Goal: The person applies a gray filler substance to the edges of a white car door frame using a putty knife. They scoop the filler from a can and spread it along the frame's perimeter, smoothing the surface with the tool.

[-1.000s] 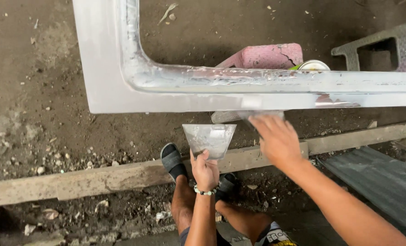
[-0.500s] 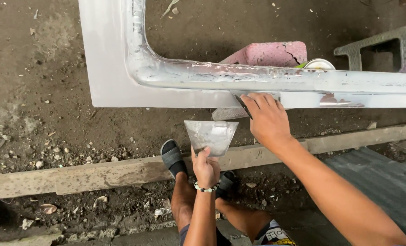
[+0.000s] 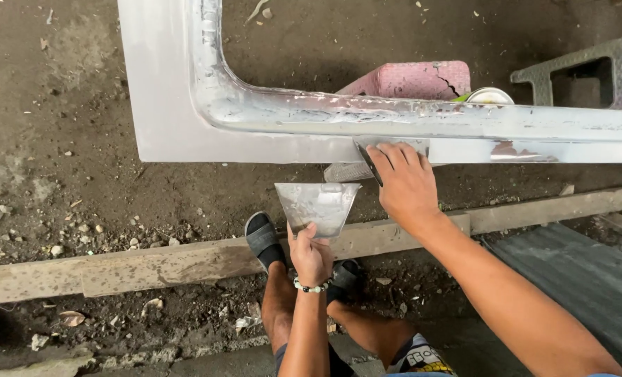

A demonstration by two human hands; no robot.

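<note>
My left hand (image 3: 311, 257) grips the narrow end of a metal putty spreader (image 3: 318, 204), its wide blade smeared with grey filler and held flat just below the panel. A grey primed metal panel (image 3: 178, 119) with a raised, rounded frame runs across the top. My right hand (image 3: 403, 183) presses a thin dark scraper blade (image 3: 369, 163) against the panel's lower edge, fingers spread over it. A patch of fresh filler (image 3: 388, 143) shows on the panel right above the fingers.
A long wooden beam (image 3: 150, 265) crosses the dirt floor under my sandalled foot (image 3: 263, 241). A pink concrete block (image 3: 412, 78), a small round tin (image 3: 489, 95) and a grey hollow block (image 3: 590, 73) lie behind the panel. Corrugated sheet (image 3: 569, 272) lies at right.
My right hand has risen from below the panel to its lower edge and now presses the scraper there. The left hand with the spreader has stayed nearly still.
</note>
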